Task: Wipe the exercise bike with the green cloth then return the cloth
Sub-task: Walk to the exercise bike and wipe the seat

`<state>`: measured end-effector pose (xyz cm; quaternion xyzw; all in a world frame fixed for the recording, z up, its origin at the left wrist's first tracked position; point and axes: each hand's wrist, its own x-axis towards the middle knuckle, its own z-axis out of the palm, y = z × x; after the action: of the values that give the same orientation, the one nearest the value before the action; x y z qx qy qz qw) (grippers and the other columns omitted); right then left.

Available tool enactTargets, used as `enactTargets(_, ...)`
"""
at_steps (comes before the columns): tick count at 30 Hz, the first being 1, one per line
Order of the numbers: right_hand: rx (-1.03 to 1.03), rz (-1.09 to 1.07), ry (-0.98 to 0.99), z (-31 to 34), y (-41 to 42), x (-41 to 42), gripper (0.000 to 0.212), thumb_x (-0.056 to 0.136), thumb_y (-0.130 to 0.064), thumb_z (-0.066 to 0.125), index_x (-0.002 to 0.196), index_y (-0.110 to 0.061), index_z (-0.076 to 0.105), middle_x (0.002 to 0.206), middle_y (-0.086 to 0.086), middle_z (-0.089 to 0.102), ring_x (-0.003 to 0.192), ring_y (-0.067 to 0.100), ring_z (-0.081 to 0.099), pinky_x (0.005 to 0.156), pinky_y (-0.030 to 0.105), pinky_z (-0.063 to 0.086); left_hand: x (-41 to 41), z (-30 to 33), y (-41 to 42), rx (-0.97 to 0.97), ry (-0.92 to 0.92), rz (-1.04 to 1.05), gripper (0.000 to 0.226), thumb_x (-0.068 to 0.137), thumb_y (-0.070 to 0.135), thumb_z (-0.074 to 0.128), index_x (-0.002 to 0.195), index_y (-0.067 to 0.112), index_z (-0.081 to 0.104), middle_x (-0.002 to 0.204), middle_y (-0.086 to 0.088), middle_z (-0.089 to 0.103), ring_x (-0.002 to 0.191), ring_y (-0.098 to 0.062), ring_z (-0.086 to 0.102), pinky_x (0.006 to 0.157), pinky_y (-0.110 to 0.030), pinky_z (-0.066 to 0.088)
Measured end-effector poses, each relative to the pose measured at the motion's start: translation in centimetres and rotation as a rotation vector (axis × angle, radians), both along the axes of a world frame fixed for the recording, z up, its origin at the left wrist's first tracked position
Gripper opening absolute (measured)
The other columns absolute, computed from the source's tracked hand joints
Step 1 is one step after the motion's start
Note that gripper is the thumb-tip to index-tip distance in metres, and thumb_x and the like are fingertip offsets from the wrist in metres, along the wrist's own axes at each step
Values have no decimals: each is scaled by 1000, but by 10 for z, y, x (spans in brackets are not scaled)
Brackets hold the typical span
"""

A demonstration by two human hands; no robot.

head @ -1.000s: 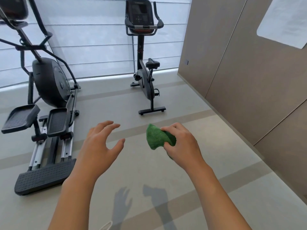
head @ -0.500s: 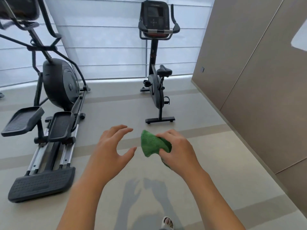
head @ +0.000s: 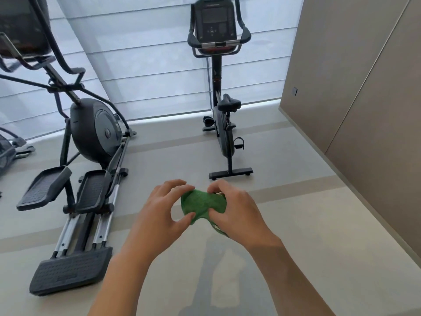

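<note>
The black exercise bike point(head: 224, 135) stands ahead near the window, with its console and handlebars at the top and its seat facing me. A crumpled green cloth point(head: 201, 205) is held in front of me between both hands, well short of the bike. My right hand point(head: 237, 209) grips its right side. My left hand point(head: 163, 212) pinches its left edge with fingers and thumb. Part of the cloth is hidden under my right hand.
A black elliptical trainer point(head: 91, 142) fills the left side, its pedals and rear foot close to my left arm. A brown panelled wall point(head: 364, 99) runs along the right. White blinds point(head: 148, 53) cover the window behind both machines. Part of another machine point(head: 9, 149) shows at far left.
My left hand has moved right and closed onto the cloth, which only my right hand held before. The view has come closer to the bike.
</note>
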<state>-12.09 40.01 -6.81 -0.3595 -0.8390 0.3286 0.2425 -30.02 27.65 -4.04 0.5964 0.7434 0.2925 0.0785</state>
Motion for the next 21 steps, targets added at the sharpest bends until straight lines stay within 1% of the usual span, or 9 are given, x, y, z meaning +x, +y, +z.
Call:
enactTargets(2,-9,-9,-12,0,16,3,38,82,-28,73,107,-42,48,91,-18,64,80,4,62,69,31,53,1,-1,18,-1,5,-17,57,82,33,82,135,39,62,138,23,52,130,-3,48,107,-25,39)
enactTargets(4,-3,-22,-15,0,35,4,38,82,-27,73,105,-42,46,91,-16,65,79,5,60,69,31,52,0,-3,40,3,11,-33,56,83,32,83,135,38,63,138,22,53,130,-5,50,108,-27,40)
enactTargets(7,2,-38,-5,0,62,4,38,82,-26,73,105,-40,47,93,-13,66,77,4,59,68,29,49,-6,-7,72,1,21,-50,57,83,32,83,135,39,62,138,22,53,130,-5,50,108,-27,41)
enactTargets(10,-12,-39,42,-3,85,2,37,81,-25,74,106,-38,50,89,-10,66,73,9,59,67,35,54,-14,-12,102,27,11,-68,56,82,28,85,133,37,63,135,22,55,126,-6,53,105,-27,43)
enactTargets(12,-13,-34,68,-5,102,-3,36,81,-25,74,106,-37,51,87,-9,66,72,11,59,66,37,55,-22,-17,123,62,12,-89,50,82,25,85,127,35,66,128,23,56,120,-5,56,99,-25,46)
enactTargets(14,-23,-49,93,-6,120,-13,34,81,-28,74,106,-37,53,87,-9,66,72,11,60,65,36,55,-33,-20,146,97,31,-107,44,84,24,84,123,32,66,122,23,57,112,-3,57,93,-18,45)
enactTargets(16,-30,-78,112,-5,140,-26,34,80,-32,73,107,-38,54,88,-12,66,76,10,62,66,34,56,-47,-22,171,131,42,-121,40,86,24,83,121,31,67,117,23,58,107,-1,56,90,-11,41)
enactTargets(17,-26,-90,118,-4,150,-33,34,80,-33,73,109,-38,54,90,-14,65,79,9,63,68,32,56,-55,-21,184,149,45,-128,38,86,24,83,120,31,67,115,23,58,106,-2,56,89,-10,40)
enactTargets(21,24,-97,110,1,194,-69,43,83,-33,80,119,-40,56,107,-20,62,98,6,62,79,26,55,-95,-17,235,204,59,-149,36,88,24,82,120,30,66,112,21,59,103,-6,57,84,-16,44)
